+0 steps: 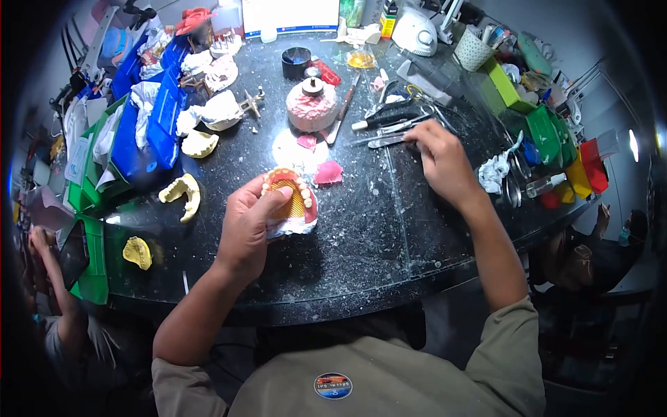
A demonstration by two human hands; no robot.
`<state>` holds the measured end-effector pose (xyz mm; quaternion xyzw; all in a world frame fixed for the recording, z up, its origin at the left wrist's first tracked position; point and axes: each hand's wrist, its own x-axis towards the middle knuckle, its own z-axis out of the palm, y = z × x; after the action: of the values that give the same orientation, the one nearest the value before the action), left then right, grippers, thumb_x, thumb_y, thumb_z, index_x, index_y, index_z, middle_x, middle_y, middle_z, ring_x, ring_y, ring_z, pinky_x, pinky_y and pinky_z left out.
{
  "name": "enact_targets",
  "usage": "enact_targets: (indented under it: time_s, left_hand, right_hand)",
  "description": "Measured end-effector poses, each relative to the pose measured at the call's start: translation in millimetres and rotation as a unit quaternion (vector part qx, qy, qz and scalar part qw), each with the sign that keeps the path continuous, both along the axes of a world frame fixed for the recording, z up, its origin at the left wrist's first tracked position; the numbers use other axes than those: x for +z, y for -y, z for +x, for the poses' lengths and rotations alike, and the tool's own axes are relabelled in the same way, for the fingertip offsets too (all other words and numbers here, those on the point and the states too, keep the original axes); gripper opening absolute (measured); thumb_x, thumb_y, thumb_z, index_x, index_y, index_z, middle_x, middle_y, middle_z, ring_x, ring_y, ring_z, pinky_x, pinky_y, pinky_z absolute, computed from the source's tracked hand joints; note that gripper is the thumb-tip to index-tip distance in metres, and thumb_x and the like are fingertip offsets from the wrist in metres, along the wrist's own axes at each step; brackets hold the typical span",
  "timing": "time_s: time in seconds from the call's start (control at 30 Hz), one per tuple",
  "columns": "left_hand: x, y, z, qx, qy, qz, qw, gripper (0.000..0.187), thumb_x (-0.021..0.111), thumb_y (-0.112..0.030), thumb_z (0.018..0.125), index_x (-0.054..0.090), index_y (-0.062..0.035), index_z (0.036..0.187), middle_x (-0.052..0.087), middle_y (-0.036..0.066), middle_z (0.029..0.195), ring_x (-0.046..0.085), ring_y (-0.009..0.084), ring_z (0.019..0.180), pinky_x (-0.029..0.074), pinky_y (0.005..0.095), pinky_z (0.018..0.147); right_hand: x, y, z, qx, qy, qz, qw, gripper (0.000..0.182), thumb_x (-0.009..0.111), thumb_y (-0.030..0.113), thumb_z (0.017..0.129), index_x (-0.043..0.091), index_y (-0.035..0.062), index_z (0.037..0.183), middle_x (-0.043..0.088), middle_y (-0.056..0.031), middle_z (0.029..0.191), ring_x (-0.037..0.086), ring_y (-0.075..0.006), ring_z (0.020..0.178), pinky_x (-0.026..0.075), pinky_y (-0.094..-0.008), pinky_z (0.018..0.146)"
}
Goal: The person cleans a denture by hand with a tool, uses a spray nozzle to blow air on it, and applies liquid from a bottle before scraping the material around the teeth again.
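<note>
Near the middle of the dark table, my left hand (249,215) holds a denture model (300,201) with a row of teeth, pink gum and a gold mesh plate, my thumb pressing on the mesh. Pink wax pieces (328,173) lie just beyond it in bright light. Behind these stands a round pink and white block (312,105) with a metal knob on top. My right hand (439,154) is at the metal hand tools (388,141), its fingers bent together at their ends; whatever lies between the fingertips is too small to make out.
Plaster jaw models (182,196) lie on the left, beside blue bins (165,118) and a green bin (94,260). A black cup (297,64) stands at the back. On the right are a glass bottle (546,185) and green bins (550,139). Other people sit at both sides.
</note>
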<state>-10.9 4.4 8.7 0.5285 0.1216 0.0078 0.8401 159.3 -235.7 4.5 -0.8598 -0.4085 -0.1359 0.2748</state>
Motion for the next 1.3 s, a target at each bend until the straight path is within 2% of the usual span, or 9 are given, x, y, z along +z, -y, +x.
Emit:
enact_targets:
  time_s: [0.17,0.2,0.57,0.77,0.87,0.93,1.0,1.13,1.3]
  left_hand:
    - [-1,-3,2,0.008,0.011,0.006,1.000,0.027,0.053,-0.012,0.082,0.053,0.0024,0.105,0.061,0.010,0.089,0.061,0.0127,0.080,0.047,0.0245,0.075]
    - [-1,-3,2,0.010,0.007,0.007,1.000,0.027,0.053,-0.012,0.082,0.053,0.0025,0.105,0.061,0.010,0.089,0.061,0.0129,0.080,0.047,0.0245,0.075]
    - [-3,-17,11,0.050,0.009,0.022,0.998,0.021,0.050,-0.007,0.084,0.054,0.0034,0.101,0.061,0.008,0.086,0.059,0.0111,0.076,0.047,0.0239,0.072]
    - [4,-21,13,0.068,-0.011,0.027,0.997,0.021,0.050,-0.008,0.085,0.053,0.0033,0.102,0.061,0.007,0.086,0.058,0.0096,0.074,0.046,0.0225,0.071]
    - [-1,-24,15,0.065,-0.001,0.050,0.997,0.020,0.050,-0.008,0.086,0.053,0.0028,0.103,0.061,0.007,0.086,0.058,0.0093,0.075,0.047,0.0219,0.070]
    - [1,-23,16,0.066,0.009,0.063,0.996,0.020,0.048,-0.004,0.087,0.052,0.0067,0.103,0.061,0.009,0.088,0.059,0.0090,0.077,0.048,0.0214,0.070]
    - [3,-20,15,0.073,0.015,0.076,0.994,0.020,0.047,-0.004,0.087,0.051,0.0061,0.104,0.061,0.009,0.088,0.060,0.0098,0.077,0.048,0.0214,0.071]
    - [-4,-20,15,0.063,0.009,0.100,0.993,0.022,0.051,-0.011,0.086,0.053,0.0045,0.102,0.061,0.009,0.088,0.060,0.0113,0.077,0.047,0.0221,0.072]
    - [-13,-19,9,0.046,0.013,0.161,0.986,0.037,0.052,-0.019,0.084,0.051,0.0035,0.114,0.060,0.011,0.104,0.059,0.0165,0.096,0.043,0.0274,0.087]
  right_hand:
    - [26,-47,55,0.029,-0.007,0.110,0.994,0.013,0.054,0.003,0.077,0.061,0.0021,0.088,0.060,-0.0111,0.079,0.060,-0.0224,0.073,0.047,-0.0316,0.065]
    - [35,-63,66,0.047,-0.056,0.096,0.993,0.016,0.057,0.009,0.082,0.060,0.0019,0.096,0.060,-0.0051,0.086,0.059,-0.0123,0.077,0.048,-0.0257,0.066]
    - [19,-279,215,0.075,-0.099,-0.015,0.992,0.055,0.078,0.027,0.060,0.060,0.0131,0.109,0.061,-0.0129,0.104,0.057,-0.0257,0.098,0.044,-0.0343,0.086]
    - [10,-306,236,0.042,-0.139,-0.057,0.988,0.052,0.078,0.032,0.060,0.062,0.0119,0.105,0.063,-0.0146,0.096,0.060,-0.0253,0.091,0.046,-0.0318,0.080]
    - [27,-266,218,0.039,-0.125,0.048,0.990,0.035,0.073,0.027,0.071,0.059,0.0016,0.090,0.061,-0.0059,0.082,0.056,-0.0145,0.074,0.044,-0.0271,0.071]
    - [32,-231,233,0.049,-0.170,-0.020,0.984,0.042,0.071,0.031,0.073,0.059,0.0012,0.101,0.062,-0.0103,0.086,0.059,-0.0173,0.081,0.047,-0.0305,0.074]
    - [65,-156,155,0.248,-0.194,0.269,0.911,0.034,0.064,0.006,0.075,0.048,-0.0034,0.104,0.057,-0.0092,0.087,0.058,-0.0206,0.081,0.047,-0.0310,0.074]
    - [74,-15,48,0.067,-0.165,0.180,0.967,0.033,0.067,0.025,0.079,0.057,-0.0007,0.097,0.060,-0.0052,0.088,0.057,-0.0135,0.078,0.046,-0.0260,0.072]
    - [23,109,-67,-0.012,-0.261,0.284,0.923,0.034,0.052,0.020,0.089,0.043,0.0012,0.115,0.056,-0.0125,0.101,0.058,-0.0214,0.096,0.047,-0.0320,0.081]
